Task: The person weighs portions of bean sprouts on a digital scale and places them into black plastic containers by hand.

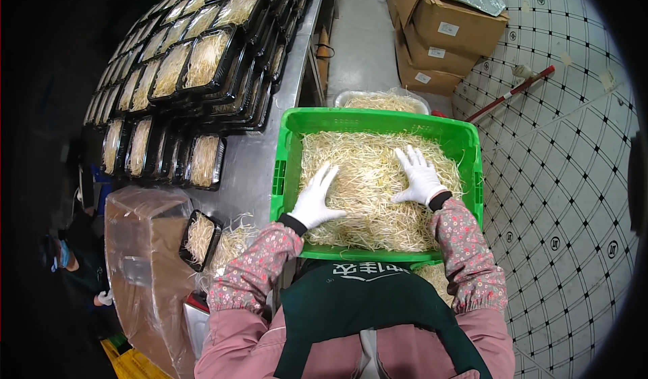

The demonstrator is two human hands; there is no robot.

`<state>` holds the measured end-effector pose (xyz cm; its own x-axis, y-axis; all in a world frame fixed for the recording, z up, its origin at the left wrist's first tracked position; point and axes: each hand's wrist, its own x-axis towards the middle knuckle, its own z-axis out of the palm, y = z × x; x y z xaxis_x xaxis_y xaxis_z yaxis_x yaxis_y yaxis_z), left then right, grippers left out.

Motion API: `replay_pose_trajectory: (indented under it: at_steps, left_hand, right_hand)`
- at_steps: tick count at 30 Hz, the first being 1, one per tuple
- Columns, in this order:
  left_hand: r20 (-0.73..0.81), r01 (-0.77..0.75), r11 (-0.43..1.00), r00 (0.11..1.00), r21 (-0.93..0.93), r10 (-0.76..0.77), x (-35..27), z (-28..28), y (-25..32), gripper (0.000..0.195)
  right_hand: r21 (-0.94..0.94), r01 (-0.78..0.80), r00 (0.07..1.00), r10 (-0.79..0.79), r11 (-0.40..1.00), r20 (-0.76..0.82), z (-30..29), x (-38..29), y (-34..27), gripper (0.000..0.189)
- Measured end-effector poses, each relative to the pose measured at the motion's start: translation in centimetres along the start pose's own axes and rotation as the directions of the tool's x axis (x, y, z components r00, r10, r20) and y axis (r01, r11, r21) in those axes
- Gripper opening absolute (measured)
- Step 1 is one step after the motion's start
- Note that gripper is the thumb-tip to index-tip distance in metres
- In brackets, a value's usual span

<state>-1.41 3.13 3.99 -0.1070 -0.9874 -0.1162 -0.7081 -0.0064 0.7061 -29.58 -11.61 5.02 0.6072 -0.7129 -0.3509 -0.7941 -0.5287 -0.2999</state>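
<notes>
A green plastic crate [379, 114] stands before me, filled with pale bean sprouts [369, 176]. My left hand [315, 199], in a white glove, rests over the sprouts near the crate's left wall, thumb and fingers spread. Toward the right side, my right hand [419, 176] lies on the sprouts with its gloved fingers apart. Neither hand grips anything that I can see. Left of the crate, an open black tray of sprouts [200, 241] sits on the steel table [248, 176], beside a loose heap of sprouts [232, 247].
Film-wrapped black trays of sprouts [206, 59] are stacked on the table. A plastic-covered box [157, 267] stands at lower left, a co-worker [81, 262] beyond it. Behind the crate are a white container of sprouts [382, 102] and cardboard boxes [445, 35]; a red pole [511, 93] leans right.
</notes>
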Motion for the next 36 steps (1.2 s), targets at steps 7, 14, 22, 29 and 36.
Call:
replay_pose_trajectory:
  at_steps: [7, 14, 22, 29, 36]
  left_hand:
    - [0.157, 0.173, 0.975, 0.968, 0.141, -0.195, 7.9, 5.6, -1.9, 0.149]
    - [0.093, 0.228, 0.960, 0.965, 0.161, -0.244, 6.0, 5.4, -3.1, 0.076]
    - [0.049, 0.058, 0.995, 0.997, 0.083, -0.062, 2.9, 1.0, 1.6, 0.060]
    - [-0.100, 0.050, 0.996, 0.994, 0.076, -0.043, 1.0, 5.1, -2.8, 0.094]
    - [-0.160, 0.275, 0.775, 0.887, -0.569, -0.433, 2.0, 11.9, -6.4, 0.055]
  right_hand:
    - [-0.140, 0.010, 0.992, 0.007, 0.990, 0.122, 3.0, 1.7, -2.6, 0.138]
    - [-0.027, 0.007, 0.989, -0.011, 1.000, -0.150, 4.0, 1.7, 2.3, 0.035]
    - [0.366, -0.046, 0.985, 0.102, 0.929, -0.136, -5.3, 2.3, 2.2, 0.041]
    - [0.019, 0.068, 0.975, -0.071, 0.997, 0.212, 1.7, 6.9, 1.9, 0.081]
    - [0.324, -0.033, 0.999, 0.027, 0.946, 0.023, 0.6, 9.6, -1.0, 0.097]
